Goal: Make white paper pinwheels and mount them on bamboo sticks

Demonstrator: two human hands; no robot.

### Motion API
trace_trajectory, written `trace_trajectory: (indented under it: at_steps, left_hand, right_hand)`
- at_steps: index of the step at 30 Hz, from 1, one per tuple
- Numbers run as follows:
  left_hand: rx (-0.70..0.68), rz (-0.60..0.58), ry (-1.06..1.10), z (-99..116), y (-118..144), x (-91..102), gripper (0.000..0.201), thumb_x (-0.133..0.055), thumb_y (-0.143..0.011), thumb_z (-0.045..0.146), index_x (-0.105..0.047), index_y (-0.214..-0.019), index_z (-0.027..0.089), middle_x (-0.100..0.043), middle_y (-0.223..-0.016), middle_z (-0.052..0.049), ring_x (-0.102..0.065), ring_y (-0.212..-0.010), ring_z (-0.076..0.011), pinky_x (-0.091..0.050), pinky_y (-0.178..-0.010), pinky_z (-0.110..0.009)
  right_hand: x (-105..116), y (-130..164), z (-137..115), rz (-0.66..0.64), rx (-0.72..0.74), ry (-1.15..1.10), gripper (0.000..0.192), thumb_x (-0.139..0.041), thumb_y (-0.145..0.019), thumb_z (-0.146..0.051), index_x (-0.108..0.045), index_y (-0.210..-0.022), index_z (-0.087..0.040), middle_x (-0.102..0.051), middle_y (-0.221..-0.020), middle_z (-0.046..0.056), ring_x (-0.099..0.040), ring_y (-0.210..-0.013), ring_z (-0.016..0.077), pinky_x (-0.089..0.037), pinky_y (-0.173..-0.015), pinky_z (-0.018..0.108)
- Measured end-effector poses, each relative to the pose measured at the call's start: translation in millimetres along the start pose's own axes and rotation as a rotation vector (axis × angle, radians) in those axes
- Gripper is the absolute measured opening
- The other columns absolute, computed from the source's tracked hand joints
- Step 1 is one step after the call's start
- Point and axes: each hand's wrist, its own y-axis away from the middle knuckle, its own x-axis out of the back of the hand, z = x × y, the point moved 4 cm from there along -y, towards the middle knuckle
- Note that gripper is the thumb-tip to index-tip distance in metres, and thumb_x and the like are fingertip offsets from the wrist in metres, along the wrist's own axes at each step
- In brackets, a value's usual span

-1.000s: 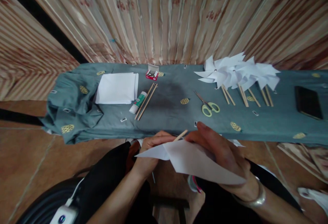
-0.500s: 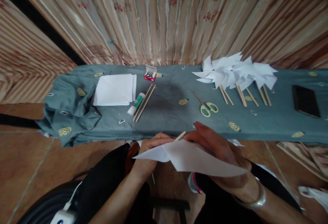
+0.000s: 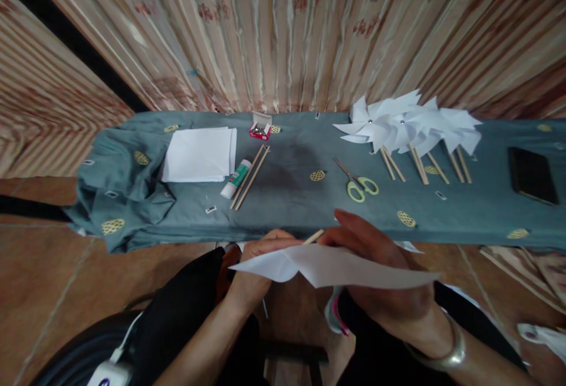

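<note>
The white paper sheet (image 3: 336,266) tips flatter now, lower centre of the frame, showing nearly edge-on where a second ago its broad face was turned up. The right hand (image 3: 380,268) has rolled with it, wrist dropping toward the lower right, so more of its back shows above the sheet.
</note>
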Motion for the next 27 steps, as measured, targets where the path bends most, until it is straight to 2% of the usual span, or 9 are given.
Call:
trace_trajectory:
  at_steps: [2,6,8,11,13,19,27]
  left_hand:
    - [-0.01,0.017,-0.016,1.6,0.3,0.1,0.016,-0.077,-0.068,0.035,-0.078,-0.07,0.019,-0.07,-0.076,-0.006,-0.061,-0.065,-0.0157,-0.046,-0.058,-0.024]
    - [-0.022,0.098,-0.008,-0.7,1.2,2.1,0.01,-0.078,-0.065,0.028,-0.074,-0.063,0.019,-0.064,-0.06,0.0,-0.054,-0.057,-0.0128,-0.043,-0.055,-0.023]
    - [-0.048,0.143,-0.021,-4.1,0.8,3.7,0.01,-0.077,-0.062,0.024,-0.071,-0.057,0.018,-0.061,-0.057,0.001,-0.051,-0.056,-0.0123,-0.041,-0.055,-0.023]
    - [-0.064,0.177,-0.066,-9.9,-1.6,4.7,0.014,-0.071,-0.066,0.022,-0.07,-0.052,0.018,-0.06,-0.059,0.0,-0.051,-0.06,-0.0129,-0.039,-0.056,-0.023]
    - [-0.068,0.184,-0.102,-11.9,-3.6,4.6,0.019,-0.068,-0.068,0.023,-0.069,-0.05,0.018,-0.057,-0.06,0.0,-0.05,-0.06,-0.0127,-0.038,-0.056,-0.023]
    - [-0.078,0.211,-0.153,-12.6,-6.5,5.4,0.021,-0.068,-0.069,0.027,-0.069,-0.05,0.018,-0.052,-0.06,0.001,-0.044,-0.058,-0.0106,-0.036,-0.056,-0.023]
    - [-0.102,0.246,-0.206,-21.6,-10.5,9.2,0.016,-0.066,-0.067,0.024,-0.071,-0.053,0.019,-0.052,-0.058,0.001,-0.046,-0.059,-0.0118,-0.037,-0.059,-0.024]
  right_hand:
    - [0.2,-4.5,-0.5,0.06,-0.089,0.018,0.045,-0.054,-0.092,-0.02,-0.047,-0.136,-0.025,-0.077,-0.096,0.003,-0.074,-0.082,0.0187,-0.063,-0.073,0.029]
    - [-2.2,-10.6,10.1,0.124,-0.367,-0.13,0.038,-0.065,-0.084,-0.029,-0.057,-0.12,-0.022,-0.076,-0.084,0.0,-0.071,-0.067,0.0152,-0.057,-0.055,0.022]
    - [-6.9,-12.7,19.7,0.115,-0.474,-0.246,0.033,-0.069,-0.081,-0.031,-0.059,-0.111,-0.021,-0.074,-0.077,-0.001,-0.068,-0.061,0.014,-0.053,-0.051,0.021]
    - [-18.1,-16.6,36.0,0.06,-0.574,-0.404,0.029,-0.071,-0.077,-0.033,-0.06,-0.1,-0.019,-0.068,-0.064,-0.004,-0.059,-0.05,0.0111,-0.044,-0.044,0.02]
    - [-26.7,-19.0,47.1,0.044,-0.621,-0.521,0.032,-0.071,-0.075,-0.034,-0.06,-0.1,-0.018,-0.068,-0.066,-0.003,-0.058,-0.05,0.0112,-0.043,-0.044,0.021]
    - [-49.0,-19.1,71.2,0.067,-0.745,-0.763,0.043,-0.078,-0.065,-0.035,-0.059,-0.099,-0.017,-0.074,-0.089,0.004,-0.067,-0.07,0.0158,-0.053,-0.063,0.027]
    - [-63.5,-16.6,87.9,0.071,-0.743,-0.744,0.045,-0.08,-0.062,-0.037,-0.061,-0.096,-0.016,-0.074,-0.087,0.004,-0.066,-0.07,0.0164,-0.052,-0.063,0.028]
